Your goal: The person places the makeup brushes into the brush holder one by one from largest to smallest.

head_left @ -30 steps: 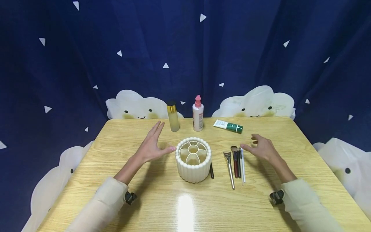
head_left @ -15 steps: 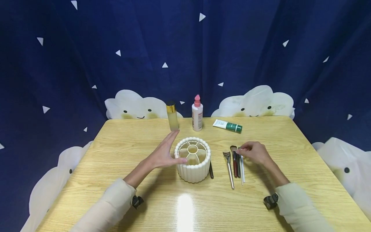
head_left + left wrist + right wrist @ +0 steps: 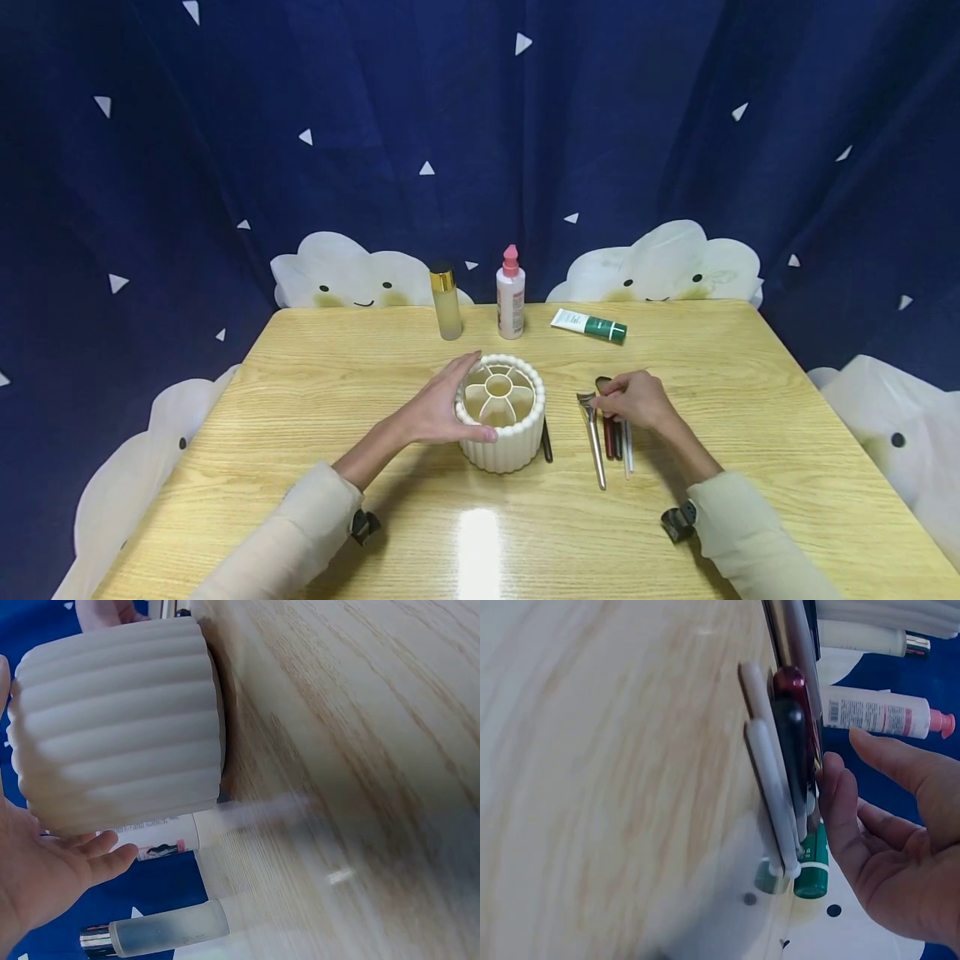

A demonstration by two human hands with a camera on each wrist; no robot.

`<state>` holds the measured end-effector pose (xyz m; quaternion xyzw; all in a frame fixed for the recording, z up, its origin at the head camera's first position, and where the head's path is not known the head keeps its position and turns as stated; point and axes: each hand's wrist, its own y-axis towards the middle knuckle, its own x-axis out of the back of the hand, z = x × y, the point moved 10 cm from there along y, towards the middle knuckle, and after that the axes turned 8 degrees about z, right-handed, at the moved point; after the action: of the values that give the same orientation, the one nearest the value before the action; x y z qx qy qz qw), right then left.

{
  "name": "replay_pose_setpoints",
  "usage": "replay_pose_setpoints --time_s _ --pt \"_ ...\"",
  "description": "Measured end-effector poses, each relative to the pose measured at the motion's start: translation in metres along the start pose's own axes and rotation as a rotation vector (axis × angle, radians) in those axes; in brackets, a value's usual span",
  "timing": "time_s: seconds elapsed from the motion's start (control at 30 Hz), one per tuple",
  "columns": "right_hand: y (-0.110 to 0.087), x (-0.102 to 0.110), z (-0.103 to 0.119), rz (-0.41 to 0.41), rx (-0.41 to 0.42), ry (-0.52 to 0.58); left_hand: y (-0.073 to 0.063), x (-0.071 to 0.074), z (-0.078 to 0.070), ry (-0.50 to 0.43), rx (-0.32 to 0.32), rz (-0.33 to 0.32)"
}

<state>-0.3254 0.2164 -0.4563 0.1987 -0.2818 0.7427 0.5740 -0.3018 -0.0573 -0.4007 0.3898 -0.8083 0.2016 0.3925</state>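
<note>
A white ribbed brush holder (image 3: 501, 448) with a beaded rim and petal-shaped compartments stands upright on the table. My left hand (image 3: 441, 410) spreads around its left side, thumb in front and fingers behind, right at the rim. In the left wrist view those fingers (image 3: 105, 859) extend loosely along the holder's side. My right hand (image 3: 637, 400) is low over a row of makeup brushes, its fingertips at the head of a silver-handled brush (image 3: 596, 450). Thumb and fingers stay apart in the right wrist view. Beneath the hand lie a dark red brush handle (image 3: 609, 442), black handles and white sticks (image 3: 628, 454).
A gold-capped bottle (image 3: 448, 312) and a pink-topped pump bottle (image 3: 512, 304) stand at the back of the wooden table (image 3: 337, 350). To their right lies a green and white tube (image 3: 588, 325). A thin black stick (image 3: 547, 442) lies beside the holder.
My left hand has moved right and reached around the holder's left side. My right hand has moved left across the brushes to the silver one. The holder and brushes lie as before.
</note>
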Motion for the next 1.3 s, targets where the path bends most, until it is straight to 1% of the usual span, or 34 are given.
replay_pose_setpoints --time_s 0.17,0.33,0.43,0.6,0.77,0.97,1.1,1.3 --pt "0.002 -0.008 0.007 -0.013 -0.011 -0.015 0.001 0.000 -0.002 0.009 -0.011 -0.003" --pt "0.005 -0.014 0.016 -0.038 -0.004 -0.118 0.000 0.001 -0.002 0.010 0.003 -0.006" --pt "0.007 -0.018 0.021 -0.052 0.000 -0.184 -0.002 0.002 -0.001 0.019 0.024 0.002" --pt "0.008 -0.022 0.025 -0.054 -0.013 -0.242 -0.007 0.007 0.005 0.027 0.053 0.002" --pt "0.009 -0.027 0.026 -0.015 -0.019 -0.234 -0.013 0.013 0.014 0.023 0.066 0.000" --pt "0.012 -0.030 0.026 0.034 -0.015 -0.224 -0.021 0.019 0.021 0.020 0.074 -0.010" --pt "0.014 -0.027 0.031 0.053 0.002 -0.214 -0.026 0.022 0.024 0.011 0.076 -0.019" --pt "0.013 -0.015 0.046 0.049 0.052 -0.154 -0.031 0.025 0.030 0.009 0.086 -0.026"
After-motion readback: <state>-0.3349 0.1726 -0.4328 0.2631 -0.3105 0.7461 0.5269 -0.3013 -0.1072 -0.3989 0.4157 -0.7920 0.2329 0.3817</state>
